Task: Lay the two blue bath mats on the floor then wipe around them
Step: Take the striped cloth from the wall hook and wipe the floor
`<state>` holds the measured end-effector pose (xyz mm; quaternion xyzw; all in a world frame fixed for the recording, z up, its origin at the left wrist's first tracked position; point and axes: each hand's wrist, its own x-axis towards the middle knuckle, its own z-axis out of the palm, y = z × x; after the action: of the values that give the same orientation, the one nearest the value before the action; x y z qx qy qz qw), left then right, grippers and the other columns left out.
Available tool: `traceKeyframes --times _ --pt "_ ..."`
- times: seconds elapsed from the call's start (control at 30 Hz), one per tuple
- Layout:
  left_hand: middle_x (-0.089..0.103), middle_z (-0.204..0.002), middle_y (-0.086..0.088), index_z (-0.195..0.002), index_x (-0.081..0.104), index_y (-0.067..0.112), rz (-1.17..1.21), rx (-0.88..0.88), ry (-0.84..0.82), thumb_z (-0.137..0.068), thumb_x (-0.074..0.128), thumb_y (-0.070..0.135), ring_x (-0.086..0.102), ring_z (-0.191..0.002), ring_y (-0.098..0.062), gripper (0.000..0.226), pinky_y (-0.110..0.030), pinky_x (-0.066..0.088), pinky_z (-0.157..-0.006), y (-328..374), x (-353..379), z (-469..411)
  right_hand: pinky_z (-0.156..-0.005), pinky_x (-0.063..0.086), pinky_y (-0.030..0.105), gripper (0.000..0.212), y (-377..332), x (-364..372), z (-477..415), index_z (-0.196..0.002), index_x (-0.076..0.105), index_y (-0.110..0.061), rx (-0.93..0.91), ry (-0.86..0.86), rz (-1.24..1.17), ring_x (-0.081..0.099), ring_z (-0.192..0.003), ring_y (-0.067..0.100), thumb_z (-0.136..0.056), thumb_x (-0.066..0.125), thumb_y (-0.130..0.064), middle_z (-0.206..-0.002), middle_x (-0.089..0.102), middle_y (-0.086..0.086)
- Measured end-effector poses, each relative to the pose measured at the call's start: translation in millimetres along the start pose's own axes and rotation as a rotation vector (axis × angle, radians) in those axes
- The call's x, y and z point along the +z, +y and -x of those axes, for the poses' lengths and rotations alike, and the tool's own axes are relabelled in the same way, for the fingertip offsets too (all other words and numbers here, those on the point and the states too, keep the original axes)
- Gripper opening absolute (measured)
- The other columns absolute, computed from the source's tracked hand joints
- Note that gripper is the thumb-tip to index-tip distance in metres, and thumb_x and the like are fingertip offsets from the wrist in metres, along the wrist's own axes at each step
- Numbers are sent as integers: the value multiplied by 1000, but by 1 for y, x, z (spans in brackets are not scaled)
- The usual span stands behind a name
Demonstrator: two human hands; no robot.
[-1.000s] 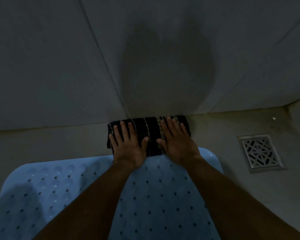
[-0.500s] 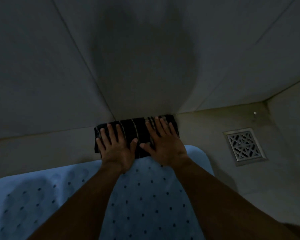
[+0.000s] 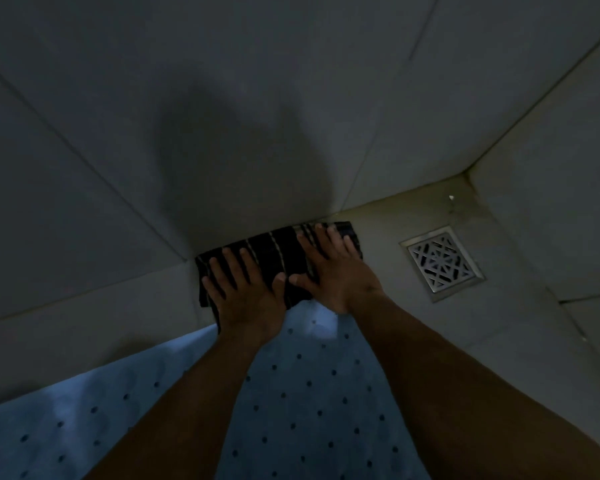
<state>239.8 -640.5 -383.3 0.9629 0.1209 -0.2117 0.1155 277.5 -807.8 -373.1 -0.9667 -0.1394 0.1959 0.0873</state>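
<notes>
Both hands lie flat on a folded dark cloth with thin pale stripes. The cloth sits on the strip of bare floor between the far edge of the blue bath mat and the foot of the tiled wall. Its far edge runs along the joint where floor meets wall, and its near left corner reaches the mat's far edge.

The left hand presses on the cloth's left half, fingers straight and slightly spread, holding nothing. The right hand presses on the right half in the same way, its fingertips close to the wall joint. The two thumbs point toward each other and are nearly touching over the middle of the cloth. Both forearms cross over the mat.

The mat fills the lower part of the view, flat on the floor, its light blue surface dotted with rows of small dark holes. Its rounded far right corner shows just beneath the right wrist. I cannot tell whether this is one mat or two.

To the right of the cloth, apart from it, a square metal floor drain with a lattice grate is set into the floor near the room's corner. A broad dark shadow falls on the wall above the hands.
</notes>
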Motion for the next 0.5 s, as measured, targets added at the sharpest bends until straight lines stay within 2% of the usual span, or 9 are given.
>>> traceKeyframes --times 0.17,0.33,0.5 --pt "-30 -160 -17 -153 -22 11 -23 66 17 -99 5 61 -28 -146 -38 79 -55 -21 -116 37 6 -3 -121 -12 41 80 27 1 11 -155 -11 -32 96 44 -36 -22 -149 22 -95 25 -70 -164 -18 6" --pt "-25 -162 -17 -156 -17 11 -34 92 56 -100 8 59 -24 -148 -38 78 -55 -17 -118 40 9 -4 -121 -13 42 81 27 2 12 -154 -17 -31 155 39 -31 -23 -149 24 -95 21 -71 -163 -21 8" --pt "-25 -162 -15 -156 -17 12 -75 231 60 -100 7 58 -23 -149 -36 76 -52 -18 -119 44 10 -5 -120 -15 42 80 26 8 28 -156 -16 -28 273 60 -83 -25 -148 26 -97 19 -69 -162 -23 10"
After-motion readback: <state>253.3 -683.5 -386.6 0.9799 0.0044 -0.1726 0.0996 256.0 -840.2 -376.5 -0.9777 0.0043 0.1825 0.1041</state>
